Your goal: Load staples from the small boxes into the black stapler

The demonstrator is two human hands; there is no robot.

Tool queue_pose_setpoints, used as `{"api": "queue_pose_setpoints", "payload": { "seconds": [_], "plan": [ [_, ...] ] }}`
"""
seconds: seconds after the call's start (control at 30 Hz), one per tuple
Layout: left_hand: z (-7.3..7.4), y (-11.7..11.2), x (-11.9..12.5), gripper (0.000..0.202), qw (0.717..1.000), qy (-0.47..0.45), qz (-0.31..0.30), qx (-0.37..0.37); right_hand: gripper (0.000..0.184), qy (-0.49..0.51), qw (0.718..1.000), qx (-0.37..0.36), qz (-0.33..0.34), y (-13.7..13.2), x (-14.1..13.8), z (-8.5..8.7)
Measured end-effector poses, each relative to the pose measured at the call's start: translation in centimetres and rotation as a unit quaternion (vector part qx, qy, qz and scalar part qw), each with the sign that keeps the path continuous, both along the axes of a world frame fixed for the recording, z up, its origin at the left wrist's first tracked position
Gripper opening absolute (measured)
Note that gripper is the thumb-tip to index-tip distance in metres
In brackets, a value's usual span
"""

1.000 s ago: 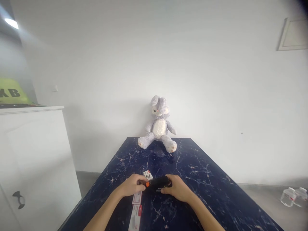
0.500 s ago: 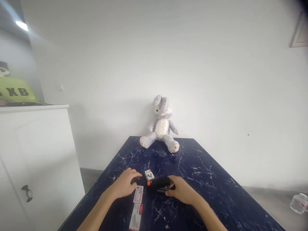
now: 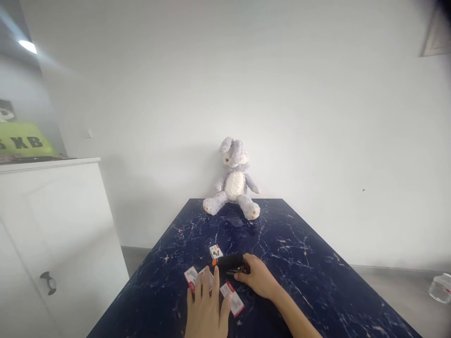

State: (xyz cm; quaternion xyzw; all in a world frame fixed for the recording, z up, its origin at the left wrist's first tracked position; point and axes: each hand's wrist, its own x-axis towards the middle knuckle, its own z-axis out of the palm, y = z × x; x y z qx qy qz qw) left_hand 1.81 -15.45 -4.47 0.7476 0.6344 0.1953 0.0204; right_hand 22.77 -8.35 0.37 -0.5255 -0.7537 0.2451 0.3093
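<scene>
My right hand (image 3: 259,276) is closed around the near right end of a black stapler (image 3: 229,263) with an orange tip, lying on its side on the table. My left hand (image 3: 206,305) is stretched out flat with its fingers apart, over several small red-and-white boxes. One box (image 3: 190,278) shows left of the fingers. A second box (image 3: 211,277) is partly hidden beneath them. A third box (image 3: 232,299) lies tilted by the thumb. Just beyond the stapler's orange tip is a small white box (image 3: 215,251) with a dark picture on it.
The dark blue marbled table (image 3: 282,234) narrows toward the wall. A grey plush rabbit (image 3: 234,183) sits at its far edge. To the left stands a white cabinet (image 3: 63,225) with a green item (image 3: 28,141) on top. A clear plastic bottle (image 3: 440,287) is on the floor at right.
My left hand has come nearer and right, its fingers now spread over the boxes. The boxes, earlier in line, now lie fanned apart. My right hand stays on the stapler.
</scene>
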Motion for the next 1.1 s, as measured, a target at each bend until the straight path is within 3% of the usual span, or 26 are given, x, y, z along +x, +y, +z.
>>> {"api": "queue_pose_setpoints", "payload": {
  "seconds": [0.17,0.33,0.43,0.57,0.77,0.9,1.1],
  "plan": [
    [-1.4,-1.7,0.0,0.062,0.997,-0.023,0.049,0.06,0.008,0.008,1.0,0.017,-0.013,-1.7,-0.3,-0.8],
    [-1.2,-1.6,-1.8,0.058,0.998,-0.011,0.039,0.048,0.008,0.021,0.999,-0.007,0.024,-3.0,0.4,-0.2],
    [-0.4,-1.5,-1.5,0.059,0.997,-0.004,0.024,0.069,0.011,0.023,0.999,-0.01,0.024,-3.2,0.5,0.1],
    [1.8,-0.5,-1.2,0.057,0.996,0.032,-0.065,0.041,0.014,0.018,1.0,0.016,-0.01,-2.7,0.4,-0.2],
    [5.8,4.2,-3.4,0.051,0.982,-0.002,-0.186,0.034,0.01,0.022,0.998,0.028,-0.059,-1.0,-0.1,-0.4],
    [6.2,6.4,-4.3,0.038,0.978,-0.085,-0.182,0.046,0.009,0.019,0.997,0.03,-0.068,-0.6,-0.2,-0.3],
    [5.8,6.3,-5.0,0.042,0.973,-0.103,-0.205,0.035,0.01,0.032,0.998,0.019,-0.043,-0.8,0.2,-0.1]
  ]
}}
